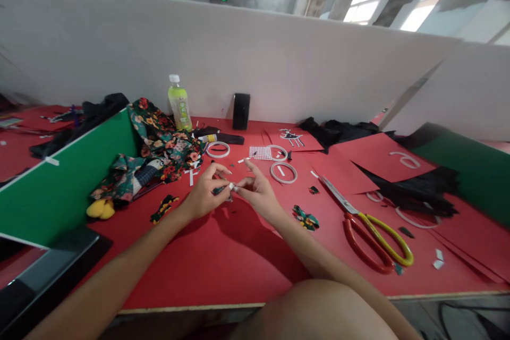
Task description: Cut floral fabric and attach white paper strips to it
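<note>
Above the red tabletop (191,271), my two hands meet at the fingertips. My left hand (205,191) is closed on a small dark green fabric scrap (218,190). A small white piece (231,186) shows at its edge, and the thumb and fingers of my right hand (257,194) pinch at it. Whether the white piece is stuck to the scrap I cannot tell. Flowered fabric scraps (306,218) lie to the right of my hands, and another floral piece (164,208) is by my left forearm. White rings resembling tape rolls (283,182) lie beyond my hands.
Large scissors (350,207) with red and yellow handles lie on the right, near red paper sheets (382,156) and black cloth (414,191). Floral fabric (167,143), a drink bottle (180,103) and a green divider (79,170) stand left. A phone (241,111) leans against the back panel.
</note>
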Tool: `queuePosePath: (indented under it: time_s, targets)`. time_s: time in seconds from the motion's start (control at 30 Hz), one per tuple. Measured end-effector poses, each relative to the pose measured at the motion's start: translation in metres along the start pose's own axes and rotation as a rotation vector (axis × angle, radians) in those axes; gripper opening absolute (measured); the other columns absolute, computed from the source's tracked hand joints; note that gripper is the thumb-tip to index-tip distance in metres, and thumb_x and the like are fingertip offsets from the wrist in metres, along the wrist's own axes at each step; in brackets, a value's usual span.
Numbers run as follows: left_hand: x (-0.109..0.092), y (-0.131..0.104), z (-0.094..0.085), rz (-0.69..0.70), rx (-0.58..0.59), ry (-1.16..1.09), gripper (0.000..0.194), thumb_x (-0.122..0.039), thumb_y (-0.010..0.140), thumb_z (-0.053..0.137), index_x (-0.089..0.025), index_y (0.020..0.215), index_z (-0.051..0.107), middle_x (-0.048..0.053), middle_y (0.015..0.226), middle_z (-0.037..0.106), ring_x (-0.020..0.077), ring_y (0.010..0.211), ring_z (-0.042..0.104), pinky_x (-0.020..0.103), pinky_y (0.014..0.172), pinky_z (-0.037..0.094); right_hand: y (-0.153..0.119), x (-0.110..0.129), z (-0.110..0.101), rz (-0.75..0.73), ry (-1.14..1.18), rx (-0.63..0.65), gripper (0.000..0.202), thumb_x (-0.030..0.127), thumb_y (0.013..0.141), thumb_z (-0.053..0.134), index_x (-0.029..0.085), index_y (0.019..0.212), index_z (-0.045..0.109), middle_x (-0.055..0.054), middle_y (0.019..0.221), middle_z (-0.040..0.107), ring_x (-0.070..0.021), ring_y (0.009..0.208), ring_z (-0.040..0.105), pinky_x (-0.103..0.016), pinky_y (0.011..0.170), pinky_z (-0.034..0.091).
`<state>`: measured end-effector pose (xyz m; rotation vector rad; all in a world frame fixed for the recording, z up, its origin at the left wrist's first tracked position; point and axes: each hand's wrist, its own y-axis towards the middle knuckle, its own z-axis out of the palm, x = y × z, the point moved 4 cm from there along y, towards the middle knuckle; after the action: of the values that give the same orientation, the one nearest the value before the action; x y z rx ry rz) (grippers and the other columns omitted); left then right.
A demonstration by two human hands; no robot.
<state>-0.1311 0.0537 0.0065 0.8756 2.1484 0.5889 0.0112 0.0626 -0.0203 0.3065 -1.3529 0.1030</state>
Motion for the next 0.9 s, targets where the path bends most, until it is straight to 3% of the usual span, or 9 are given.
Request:
queuePosePath:
  time_s: [0.1,0.27,0.63,0.9]
  targets:
    - [0.0005,0.0000,0.0002,0.008,0.000,0.000,0.014,-0.018,0.081,0.055,-0.017,0.077,0.068,0.006,0.099,0.051,0.0135,0.084,0.054,0.029,0.074,0.050,0.0003,-0.0011,-0.0007,0.010,-0.004,-0.009,0.081,0.016,0.067,0.066,0.021,0.139,0.029,0.007,0.066,0.063,-0.0120,0.064,0.061,-0.030,0.070,0.046]
    - [0.0001,-0.0001,-0.0004,0.005,-0.001,0.000,0.018,-0.016,0.081,0.054,-0.017,0.069,0.067,0.006,0.099,0.051,0.0139,0.085,0.054,0.031,0.076,0.051,0.0006,-0.0031,0.0007,-0.003,-0.009,-0.006,0.079,0.015,0.066,0.065,0.020,0.136,0.030,0.008,0.065,0.061,-0.0120,0.063,0.061,-0.031,0.072,0.047]
    - [0.0091,-0.0003,-0.0001,-0.202,0.000,-0.127,0.020,-0.022,0.079,0.054,-0.018,0.065,0.067,0.005,0.098,0.054,0.0157,0.089,0.056,0.031,0.080,0.051,-0.0014,-0.0008,0.0031,-0.009,0.046,0.025,0.069,0.016,0.067,0.067,0.025,0.128,0.037,0.008,0.067,0.061,-0.0120,0.067,0.062,-0.030,0.074,0.047]
    - [0.0097,-0.0002,0.0005,-0.215,-0.009,-0.124,0.021,-0.025,0.079,0.054,-0.018,0.065,0.067,0.005,0.097,0.054,0.0153,0.086,0.057,0.030,0.077,0.051,-0.0025,0.0039,0.0029,0.056,0.100,-0.013,0.076,0.017,0.066,0.069,0.023,0.132,0.032,0.008,0.065,0.063,-0.0128,0.067,0.062,-0.031,0.074,0.047]
